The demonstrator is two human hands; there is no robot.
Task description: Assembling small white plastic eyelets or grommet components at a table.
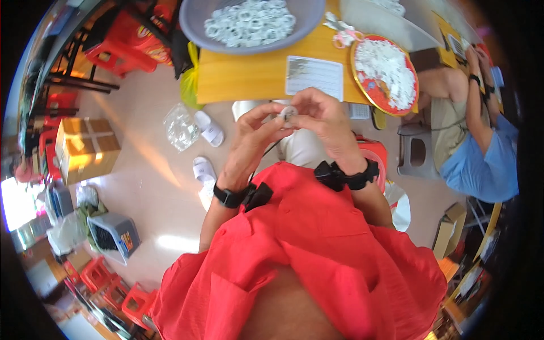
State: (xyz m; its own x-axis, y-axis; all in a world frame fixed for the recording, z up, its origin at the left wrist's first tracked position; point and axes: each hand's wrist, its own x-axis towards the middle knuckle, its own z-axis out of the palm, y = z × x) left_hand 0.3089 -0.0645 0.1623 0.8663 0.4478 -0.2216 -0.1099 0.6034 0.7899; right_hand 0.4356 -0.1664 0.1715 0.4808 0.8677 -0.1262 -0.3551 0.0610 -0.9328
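Just in front of the table edge, my left hand (253,133) and my right hand (330,126) meet with fingers closed on a small round white plastic piece (288,115). Fingertips of both hands cover part of it, and it looks ring-like with a darker middle. Many similar white ring-shaped pieces (249,24) fill a grey-purple basin (193,35) on the table beyond my hands. To the right, a round red tray with a gold rim (356,72) bears a heap of small white pieces (388,68).
A printed sheet (315,77) lies on the yellow table (241,79), with pink-handled scissors (345,38) behind it. A person in blue (479,164) sits at the right. White slippers (209,129), a cardboard box (89,148) and a clear plastic bag (180,128) are on the floor.
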